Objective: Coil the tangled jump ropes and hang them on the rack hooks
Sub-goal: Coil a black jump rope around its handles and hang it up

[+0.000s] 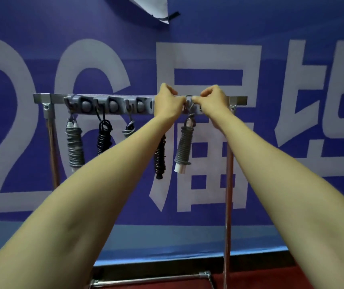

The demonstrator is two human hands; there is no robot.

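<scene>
Hands [168, 104] either side of rope loop [188, 97]

From my feed the whole background is a big blue banner [292, 28] with huge white lettering [208, 55]. A white sheet corner [150, 7] droops at the top with a black strip [174, 15] beside it. There's a lighter blue band [167, 243] lower down and red floor [271, 278] underneath.

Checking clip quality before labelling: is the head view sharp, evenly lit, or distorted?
Head view: wide-angle stretch swells the forearms at the bottom; light dim, flat, no glare; left hand and right hand on the grey rope look slightly soft.
</scene>
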